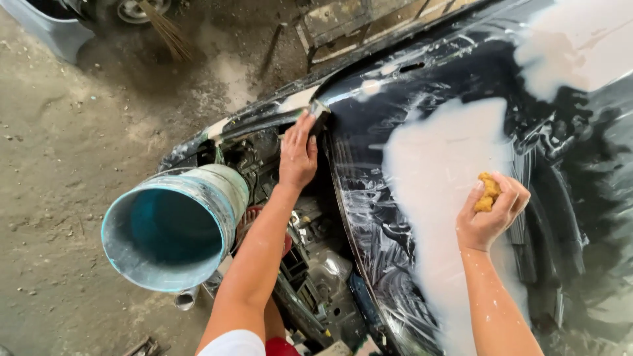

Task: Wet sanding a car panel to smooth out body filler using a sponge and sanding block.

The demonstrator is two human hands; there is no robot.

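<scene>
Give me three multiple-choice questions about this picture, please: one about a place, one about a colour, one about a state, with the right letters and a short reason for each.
1. Where does the left hand rest?
A. on the edge of the dark car panel
B. inside the bucket
C. on the ground

2. What colour is the sponge in the right hand?
A. blue
B. yellow
C. white

3. In what state is the car panel?
A. dry and clean
B. wrapped in paper
C. wet, with streaks and a pale sanded patch

Answers:
1 A: the fingers lie flat on the panel's edge, beside the open engine bay.
2 B: a yellow lump shows between the curled fingers.
3 C: whitish streaks and a large pale area cover the dark paint.
</scene>
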